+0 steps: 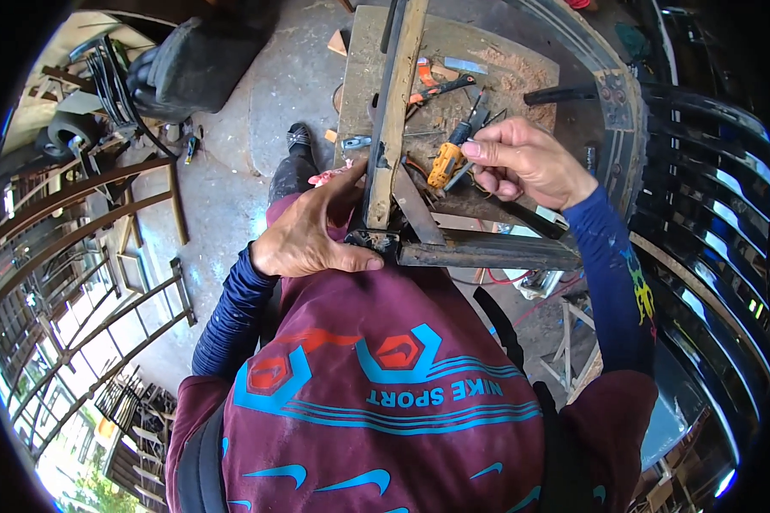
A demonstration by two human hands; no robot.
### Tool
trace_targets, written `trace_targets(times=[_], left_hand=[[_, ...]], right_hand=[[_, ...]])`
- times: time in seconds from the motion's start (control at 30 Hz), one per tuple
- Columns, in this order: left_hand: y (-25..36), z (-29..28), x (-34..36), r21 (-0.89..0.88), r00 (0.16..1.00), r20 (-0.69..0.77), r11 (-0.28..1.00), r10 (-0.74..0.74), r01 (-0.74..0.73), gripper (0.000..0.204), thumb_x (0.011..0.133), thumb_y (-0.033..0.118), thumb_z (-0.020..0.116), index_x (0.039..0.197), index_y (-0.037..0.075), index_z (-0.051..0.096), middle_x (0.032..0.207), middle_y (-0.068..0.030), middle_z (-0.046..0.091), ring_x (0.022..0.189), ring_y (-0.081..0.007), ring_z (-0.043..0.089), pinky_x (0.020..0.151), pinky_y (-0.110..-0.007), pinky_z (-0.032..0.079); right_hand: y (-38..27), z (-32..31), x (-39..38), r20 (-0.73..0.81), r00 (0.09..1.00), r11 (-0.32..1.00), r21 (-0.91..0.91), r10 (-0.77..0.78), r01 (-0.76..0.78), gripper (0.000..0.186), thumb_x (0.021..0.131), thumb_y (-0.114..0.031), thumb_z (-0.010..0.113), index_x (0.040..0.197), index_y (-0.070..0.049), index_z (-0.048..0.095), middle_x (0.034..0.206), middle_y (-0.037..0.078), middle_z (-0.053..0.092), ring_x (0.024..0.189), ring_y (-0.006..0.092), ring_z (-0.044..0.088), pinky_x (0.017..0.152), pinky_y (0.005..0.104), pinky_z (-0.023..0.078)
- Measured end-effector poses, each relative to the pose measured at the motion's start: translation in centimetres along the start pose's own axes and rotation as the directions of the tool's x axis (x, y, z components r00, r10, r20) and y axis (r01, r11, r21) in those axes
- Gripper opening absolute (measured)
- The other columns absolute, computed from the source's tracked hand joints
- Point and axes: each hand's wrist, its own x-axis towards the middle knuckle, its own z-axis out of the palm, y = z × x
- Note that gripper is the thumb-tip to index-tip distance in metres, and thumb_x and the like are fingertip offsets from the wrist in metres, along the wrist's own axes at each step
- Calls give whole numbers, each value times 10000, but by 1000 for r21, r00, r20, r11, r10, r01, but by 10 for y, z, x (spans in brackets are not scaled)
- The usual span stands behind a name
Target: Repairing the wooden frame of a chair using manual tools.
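My left hand (312,229) grips the near corner of a wooden frame, its thumb by the dark corner joint and its fingers on the far side of the upright bar (387,145). From that corner a dark crossbar (488,255) runs right, with a short diagonal brace (417,207) between the two bars. My right hand (530,162) is raised to the right of the upright bar, thumb and fingers pinched together. What they hold, if anything, is too small to make out. Close to its fingertips is a yellow and black power drill (447,162).
A worn board (522,73) carries sawdust, an orange-and-black tool (443,88) and other hand tools. At right stand glossy black curved slats (701,179) and a curved frame (620,120). Wooden frames (85,214) stand at left, near a dark covered object (210,64).
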Motion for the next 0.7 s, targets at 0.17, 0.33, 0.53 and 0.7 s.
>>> trace_targets(times=[0.17,0.33,0.53,0.7], left_hand=[[-1,-2,-2,55,999,-8,998,-41,42,1299,666,348,982,1595,-66,176,1539,-284,437,1445,-339,434,1209,-424,320],[-1,-3,-2,50,998,-19,997,-53,54,1312,654,381,985,1592,-71,185,1531,-278,453,1441,-328,441,1209,-413,322],[-8,-3,-1,92,999,-10,995,-42,43,1315,646,387,986,1587,-76,193,1522,-278,463,1431,-329,455,1206,-416,328],[-5,-6,5,119,998,6,991,-59,57,1340,615,396,995,1582,-83,202,1512,-298,468,1433,-351,456,1203,-424,333]], right_hand=[[32,13,-5,-84,957,946,151,-278,288,370,1029,-315,633,810,-17,656,735,57,677,571,92,580,533,234,480],[50,21,-5,-136,859,861,70,-493,505,318,1030,-253,640,973,50,713,855,130,731,688,161,699,604,293,574],[23,-18,-1,203,966,986,89,-158,142,326,1038,-220,601,1132,86,661,890,202,743,695,225,739,507,338,605],[-30,-39,22,486,803,936,-231,346,-264,341,1045,-262,586,1102,72,626,813,210,735,637,239,743,460,327,597]])
